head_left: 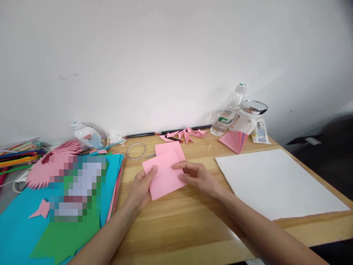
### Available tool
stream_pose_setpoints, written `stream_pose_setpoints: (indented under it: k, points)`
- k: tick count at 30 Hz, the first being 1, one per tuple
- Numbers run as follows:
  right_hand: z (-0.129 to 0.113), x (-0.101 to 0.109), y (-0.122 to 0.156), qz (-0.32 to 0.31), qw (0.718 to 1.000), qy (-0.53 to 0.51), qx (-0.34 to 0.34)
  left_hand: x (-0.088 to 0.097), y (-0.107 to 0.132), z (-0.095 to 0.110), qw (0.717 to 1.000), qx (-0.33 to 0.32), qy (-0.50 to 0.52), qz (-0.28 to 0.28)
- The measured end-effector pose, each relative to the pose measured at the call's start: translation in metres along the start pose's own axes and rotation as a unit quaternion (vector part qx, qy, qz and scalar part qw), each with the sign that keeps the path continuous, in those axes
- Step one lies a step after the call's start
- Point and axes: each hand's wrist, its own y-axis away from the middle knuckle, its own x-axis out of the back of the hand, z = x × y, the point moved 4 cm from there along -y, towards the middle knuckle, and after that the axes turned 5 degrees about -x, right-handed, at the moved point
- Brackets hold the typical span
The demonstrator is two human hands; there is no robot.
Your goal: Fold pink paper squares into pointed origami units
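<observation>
A square sheet of pink paper (165, 180) is held just above the table. My left hand (142, 186) grips its left edge, thumb on top and fingers underneath. At the sheet's right side is my right hand (197, 176), its thumb and fingers apart over the paper's face; whether they press on it I cannot tell. Behind the held sheet lies more pink paper (169, 148). Partly hidden beside it are the small metal tips of a tool (150, 156). Folded pink paper pieces (186, 135) lie further back, along with a dark pencil (173, 139).
A white board (275, 184) covers the table's right side. Behind it stand a water bottle (227, 112), a white mug (244, 119) and a folded pink fan (234, 141). A tape roll (136, 151) lies left of centre. Blue paper (16, 228) and green paper (68, 235) fill the left.
</observation>
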Motion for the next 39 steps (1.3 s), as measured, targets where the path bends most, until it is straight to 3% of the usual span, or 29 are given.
stream_pose_setpoints:
  k: [3,5,10,12,14,17,22,25,30,39]
  points:
    - [-0.002,-0.007,0.002,-0.099,0.995,0.005,0.007,0.006,-0.003,0.003,0.999,-0.002,-0.026,0.025]
    - [-0.003,-0.007,0.002,-0.105,0.994,-0.008,0.018,0.004,-0.005,0.007,0.999,-0.029,-0.016,0.007]
    - [-0.006,0.012,0.001,0.113,0.99,0.021,0.084,-0.006,-0.001,0.017,0.984,-0.161,0.044,-0.061]
    - [-0.006,0.016,0.002,0.166,0.98,0.033,0.105,-0.008,0.002,0.016,0.974,-0.208,0.019,-0.085]
    - [-0.006,0.014,0.002,0.178,0.976,0.035,0.118,-0.011,0.005,0.013,0.964,-0.231,-0.037,-0.125]
    - [-0.003,0.002,0.003,0.139,0.982,0.011,0.13,-0.013,0.007,0.005,0.955,-0.211,-0.128,-0.163]
    - [0.001,-0.019,0.005,0.056,0.984,-0.027,0.17,-0.005,0.007,0.009,0.941,-0.235,-0.235,-0.067]
    - [0.004,-0.018,0.006,0.056,0.985,-0.031,0.161,-0.001,0.007,0.013,0.927,-0.255,-0.273,-0.032]
    - [0.004,-0.006,0.006,0.126,0.985,-0.007,0.116,0.001,0.007,0.013,0.926,-0.253,-0.281,-0.015]
    - [0.005,0.0,0.004,0.127,0.991,-0.023,0.046,-0.002,0.009,0.017,0.937,-0.222,-0.268,-0.014]
